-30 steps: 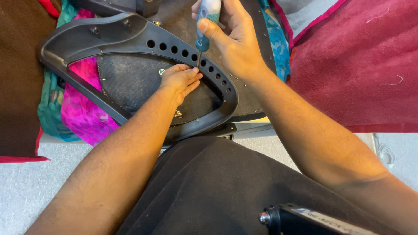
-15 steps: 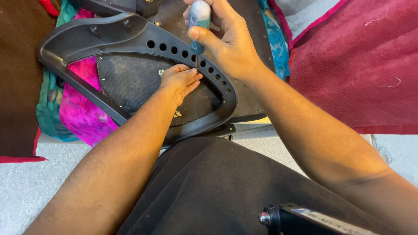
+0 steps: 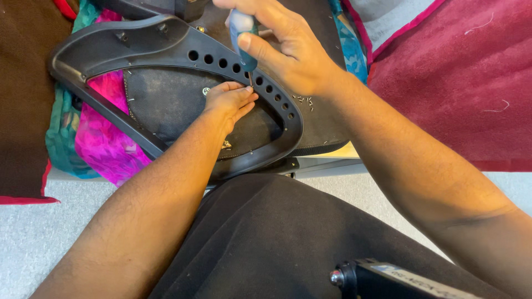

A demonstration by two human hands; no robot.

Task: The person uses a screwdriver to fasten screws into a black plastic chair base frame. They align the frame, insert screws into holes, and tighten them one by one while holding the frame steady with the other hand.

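My right hand (image 3: 288,47) is closed around a screwdriver (image 3: 244,36) with a blue and white handle, its tip pointing down at the black plastic armrest frame (image 3: 166,39) near its row of round holes. My left hand (image 3: 228,102) lies flat inside the frame's loop on the dark seat underside (image 3: 166,105), with fingertips touching the frame right under the screwdriver tip. A silver screw head (image 3: 206,91) sits just left of my left hand.
Pink and teal cloth (image 3: 105,144) lies under the frame at left, a brown surface (image 3: 22,94) beyond it. A dark red cushion (image 3: 460,83) fills the right. My black-clad lap (image 3: 277,243) is below, with a black device (image 3: 388,279) at the bottom edge. Small metal bits (image 3: 302,99) are scattered by the frame.
My right hand has shifted the screwdriver slightly left and turned it, so the thumb now lies along the handle. My left hand has stayed put.
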